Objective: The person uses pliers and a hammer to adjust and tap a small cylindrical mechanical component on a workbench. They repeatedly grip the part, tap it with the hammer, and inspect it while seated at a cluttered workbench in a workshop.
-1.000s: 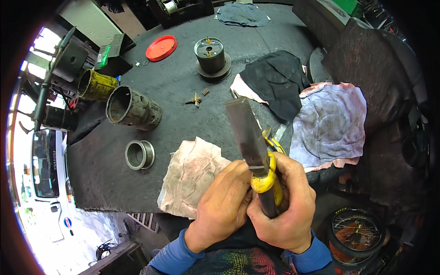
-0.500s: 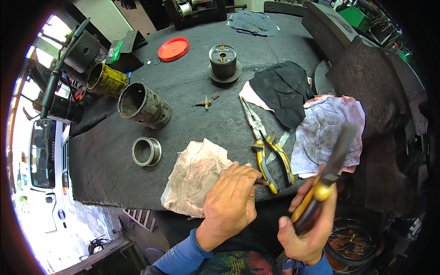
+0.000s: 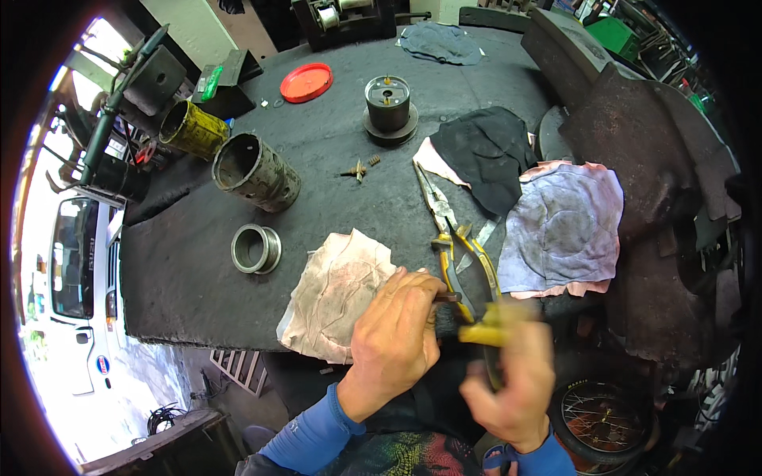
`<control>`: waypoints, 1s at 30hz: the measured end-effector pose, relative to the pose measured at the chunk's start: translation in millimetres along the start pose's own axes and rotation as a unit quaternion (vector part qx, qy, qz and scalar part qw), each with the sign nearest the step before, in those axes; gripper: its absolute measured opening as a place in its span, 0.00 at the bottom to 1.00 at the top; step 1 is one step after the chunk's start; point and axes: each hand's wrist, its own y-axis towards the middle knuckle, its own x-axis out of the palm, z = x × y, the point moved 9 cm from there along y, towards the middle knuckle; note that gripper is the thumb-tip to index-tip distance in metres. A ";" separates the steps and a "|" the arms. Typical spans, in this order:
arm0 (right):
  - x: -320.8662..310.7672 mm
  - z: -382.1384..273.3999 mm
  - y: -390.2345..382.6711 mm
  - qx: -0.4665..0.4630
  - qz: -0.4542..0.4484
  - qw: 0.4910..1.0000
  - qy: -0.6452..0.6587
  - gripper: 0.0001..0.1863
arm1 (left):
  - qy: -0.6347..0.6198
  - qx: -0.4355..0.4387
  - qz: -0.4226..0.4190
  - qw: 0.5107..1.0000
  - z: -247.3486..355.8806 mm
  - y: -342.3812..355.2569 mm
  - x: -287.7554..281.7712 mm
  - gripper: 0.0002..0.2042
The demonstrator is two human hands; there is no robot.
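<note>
My left hand [image 3: 393, 341] is closed on a small dark metal piece [image 3: 448, 297] at the edge of a stained pink cloth [image 3: 321, 285]. My right hand [image 3: 512, 381], smeared by motion, grips a yellow-and-black handled tool [image 3: 484, 332] just right of the left hand. Long-nose pliers [image 3: 439, 205] with yellow-black handles lie beyond both hands, beside a pale lilac cloth [image 3: 559, 230] and a black cloth [image 3: 484, 151]. A threaded metal ring [image 3: 270, 246] sits left of the pink cloth. Small brass fittings and a spring [image 3: 359, 170] lie in the middle of the bench.
The dark bench [image 3: 175, 293] also holds a grimy hollow cylinder [image 3: 266, 182], a yellow can [image 3: 198, 131], a red lid [image 3: 305, 82], a capped cylinder on a round base [image 3: 389, 115] and a grey cloth [image 3: 440, 41]. A bicycle wheel [image 3: 603, 420] is below, right; a white vehicle [image 3: 83, 357] stands left.
My hands have come apart. The tool swung from upright between both hands to the right and now sits lower, in my right hand, uncovering the pliers.
</note>
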 end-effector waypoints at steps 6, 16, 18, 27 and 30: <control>-20.7 -4.3 0.3 -0.011 0.014 0.999 -0.037 0.50 | 0.003 -0.008 0.018 1.000 -1.3 2.1 -3.4 0.06; -38.9 -7.2 16.8 0.073 0.063 0.992 0.087 0.49 | 0.004 -0.019 0.020 1.000 -4.2 -1.9 -3.2 0.09; -47.4 -8.5 12.6 0.059 0.182 0.942 0.275 0.46 | 0.000 -0.012 0.016 1.000 -2.3 -0.1 -1.5 0.08; -35.1 -2.7 8.2 0.027 0.057 0.998 -0.024 0.48 | 0.013 -0.013 0.030 0.999 -2.8 3.8 -5.4 0.07; -1.2 -11.3 7.0 -0.026 -0.063 0.996 -0.059 0.50 | 0.016 -0.031 0.032 0.999 -2.8 1.4 -5.2 0.07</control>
